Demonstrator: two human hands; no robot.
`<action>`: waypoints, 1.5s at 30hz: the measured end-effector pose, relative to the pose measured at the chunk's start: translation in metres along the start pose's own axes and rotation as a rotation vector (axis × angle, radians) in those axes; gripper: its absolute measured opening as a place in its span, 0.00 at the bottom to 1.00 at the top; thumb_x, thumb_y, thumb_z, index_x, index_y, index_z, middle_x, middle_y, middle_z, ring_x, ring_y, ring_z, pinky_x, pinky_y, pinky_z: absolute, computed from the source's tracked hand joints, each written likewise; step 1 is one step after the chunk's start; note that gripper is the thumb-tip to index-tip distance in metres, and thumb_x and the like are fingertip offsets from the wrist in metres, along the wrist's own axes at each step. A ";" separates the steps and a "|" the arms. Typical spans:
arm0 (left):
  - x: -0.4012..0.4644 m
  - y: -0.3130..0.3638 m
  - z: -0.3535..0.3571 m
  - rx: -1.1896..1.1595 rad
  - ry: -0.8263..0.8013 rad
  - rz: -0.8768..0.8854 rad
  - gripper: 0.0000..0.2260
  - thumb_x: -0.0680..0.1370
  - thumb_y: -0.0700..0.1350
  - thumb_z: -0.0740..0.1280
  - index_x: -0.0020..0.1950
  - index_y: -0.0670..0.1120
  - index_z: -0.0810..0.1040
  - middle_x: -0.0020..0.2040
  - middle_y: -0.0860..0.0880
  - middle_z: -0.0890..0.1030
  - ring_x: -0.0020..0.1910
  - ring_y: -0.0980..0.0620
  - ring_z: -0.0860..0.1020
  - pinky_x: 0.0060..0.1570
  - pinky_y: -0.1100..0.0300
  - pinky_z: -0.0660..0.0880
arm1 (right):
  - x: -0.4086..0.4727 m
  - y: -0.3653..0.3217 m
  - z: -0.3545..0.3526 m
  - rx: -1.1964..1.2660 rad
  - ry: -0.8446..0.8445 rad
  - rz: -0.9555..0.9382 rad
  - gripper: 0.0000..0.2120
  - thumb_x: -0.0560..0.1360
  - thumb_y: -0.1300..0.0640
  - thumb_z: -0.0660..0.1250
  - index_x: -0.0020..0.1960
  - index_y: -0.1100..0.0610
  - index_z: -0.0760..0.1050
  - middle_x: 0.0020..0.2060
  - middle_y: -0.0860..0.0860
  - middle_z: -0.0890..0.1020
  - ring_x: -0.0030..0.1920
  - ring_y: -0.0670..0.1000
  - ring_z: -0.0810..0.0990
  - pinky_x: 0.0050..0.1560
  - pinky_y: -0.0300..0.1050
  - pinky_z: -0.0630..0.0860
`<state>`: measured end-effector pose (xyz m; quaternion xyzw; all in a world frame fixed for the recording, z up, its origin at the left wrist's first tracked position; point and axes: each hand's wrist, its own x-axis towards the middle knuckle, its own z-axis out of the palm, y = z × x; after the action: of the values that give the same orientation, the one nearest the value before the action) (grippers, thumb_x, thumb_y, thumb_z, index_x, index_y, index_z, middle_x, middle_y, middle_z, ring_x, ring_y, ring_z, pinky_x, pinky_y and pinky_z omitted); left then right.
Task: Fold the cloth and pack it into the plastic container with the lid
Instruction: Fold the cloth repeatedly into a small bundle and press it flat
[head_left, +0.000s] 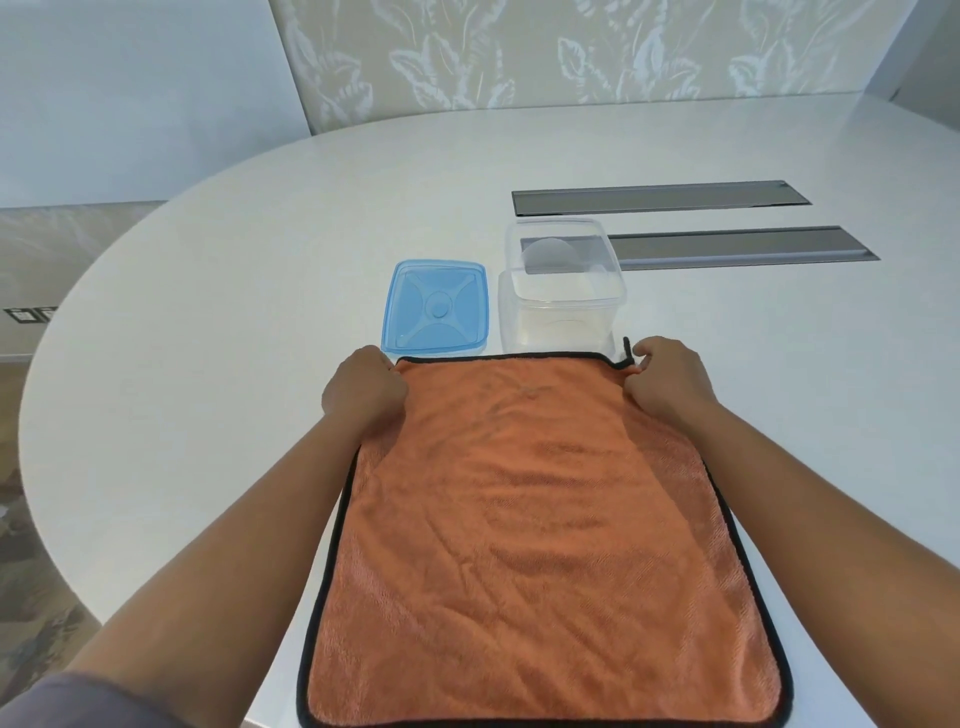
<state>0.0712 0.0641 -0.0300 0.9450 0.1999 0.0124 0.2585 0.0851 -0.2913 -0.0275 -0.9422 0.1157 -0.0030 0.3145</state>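
On table (260, 260) | both hands (363, 387) (667, 382) pinch cloth (540, 519) far corners | fingertips hidden, cloth's near edge cut off

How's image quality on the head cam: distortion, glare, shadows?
Head view: wide-angle bend curves the table edge; soft even light, faint shadows, no harsh glare; clear container low-contrast against the white top; orange cloth, blue lid, both hands sharp.

The cloth (540, 519) runs off the bottom edge, so its near hem is partly lost. The fingers of the left hand (363, 387) curl under and out of sight at the far corner (the right hand (667, 382) likewise). The bench (260, 260) is cut off at right.
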 end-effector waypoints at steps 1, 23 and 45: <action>-0.001 0.001 -0.002 0.008 0.001 0.007 0.05 0.75 0.44 0.64 0.50 0.50 0.76 0.49 0.51 0.80 0.46 0.47 0.78 0.43 0.55 0.71 | -0.001 -0.001 0.000 -0.034 0.008 -0.025 0.22 0.70 0.63 0.69 0.64 0.55 0.79 0.57 0.54 0.83 0.56 0.57 0.80 0.54 0.50 0.77; -0.024 0.003 -0.048 -0.160 0.072 0.223 0.06 0.79 0.45 0.68 0.50 0.45 0.83 0.41 0.50 0.81 0.45 0.45 0.80 0.44 0.53 0.75 | -0.018 -0.008 -0.045 0.009 -0.043 -0.013 0.06 0.75 0.57 0.60 0.44 0.55 0.75 0.36 0.54 0.81 0.34 0.56 0.79 0.32 0.45 0.73; -0.059 -0.027 -0.036 -0.582 -0.510 -0.180 0.09 0.86 0.51 0.58 0.57 0.46 0.70 0.37 0.42 0.84 0.31 0.46 0.84 0.29 0.57 0.81 | -0.059 0.019 -0.018 0.653 -0.299 0.194 0.20 0.81 0.38 0.62 0.65 0.50 0.73 0.42 0.53 0.89 0.37 0.48 0.86 0.39 0.41 0.81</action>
<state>0.0025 0.0798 -0.0071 0.7836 0.1996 -0.1895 0.5570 0.0217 -0.3034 -0.0207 -0.7668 0.1504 0.1278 0.6108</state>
